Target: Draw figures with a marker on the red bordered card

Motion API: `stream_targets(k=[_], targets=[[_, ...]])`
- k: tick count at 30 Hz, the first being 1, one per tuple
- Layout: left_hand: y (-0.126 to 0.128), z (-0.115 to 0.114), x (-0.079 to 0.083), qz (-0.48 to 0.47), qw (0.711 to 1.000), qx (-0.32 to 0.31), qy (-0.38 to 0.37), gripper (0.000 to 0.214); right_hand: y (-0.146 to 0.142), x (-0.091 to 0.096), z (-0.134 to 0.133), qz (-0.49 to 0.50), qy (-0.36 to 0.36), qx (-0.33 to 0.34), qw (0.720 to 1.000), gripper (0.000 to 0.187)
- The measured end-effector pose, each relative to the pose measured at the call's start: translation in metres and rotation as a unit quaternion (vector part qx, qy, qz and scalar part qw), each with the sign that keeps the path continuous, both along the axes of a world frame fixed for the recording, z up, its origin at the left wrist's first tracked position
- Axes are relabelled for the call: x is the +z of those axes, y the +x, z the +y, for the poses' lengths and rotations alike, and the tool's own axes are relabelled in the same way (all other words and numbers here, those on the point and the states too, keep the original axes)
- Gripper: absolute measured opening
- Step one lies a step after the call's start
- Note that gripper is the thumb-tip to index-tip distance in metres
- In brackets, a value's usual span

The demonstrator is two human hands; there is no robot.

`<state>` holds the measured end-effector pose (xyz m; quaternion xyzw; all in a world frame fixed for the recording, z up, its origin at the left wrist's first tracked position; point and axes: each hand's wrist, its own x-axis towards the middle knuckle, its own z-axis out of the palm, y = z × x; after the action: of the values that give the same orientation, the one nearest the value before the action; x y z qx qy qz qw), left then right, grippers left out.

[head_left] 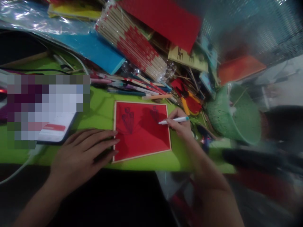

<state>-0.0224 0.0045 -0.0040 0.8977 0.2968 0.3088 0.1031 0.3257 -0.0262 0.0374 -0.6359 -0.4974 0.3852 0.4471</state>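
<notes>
A red sheet (pixel 144 142) edged with thin wooden strips lies flat on the green table. Two dark drawings show on it: one figure (pixel 128 120) at the left and a fainter one (pixel 154 113) near the top right. My right hand (pixel 180 124) pinches a white marker (pixel 178 119) with a teal end; its tip is at the sheet's right half, over a shadow, and I cannot tell if it touches. My left hand (pixel 87 149) lies flat with fingers stretched out, fingertips on the sheet's left edge.
Behind the sheet lie several pens (pixel 132 88), wrapped wooden sticks (pixel 132 41), blue paper (pixel 94 47) and red paper (pixel 165 19). Orange-handled pliers (pixel 187 101) and a green basket (pixel 236 116) stand at the right. A phone (pixel 58 127), partly blurred out, is left, with a white cable (pixel 22 168).
</notes>
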Motion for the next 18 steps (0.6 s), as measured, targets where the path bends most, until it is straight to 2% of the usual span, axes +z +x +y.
stream_targets(k=[7,18], targets=[[-0.0004,-0.001,0.0037,0.009,1.0,0.008,-0.027,0.019,0.0022,-0.0027,-0.0014,-0.014,0.008,0.008,1.0,0.026],[-0.0014,-0.0018,0.0047,0.02,0.999,0.011,-0.04,0.015,-0.0009,0.0001,-0.0009,-0.014,-0.004,0.013,1.0,0.028]])
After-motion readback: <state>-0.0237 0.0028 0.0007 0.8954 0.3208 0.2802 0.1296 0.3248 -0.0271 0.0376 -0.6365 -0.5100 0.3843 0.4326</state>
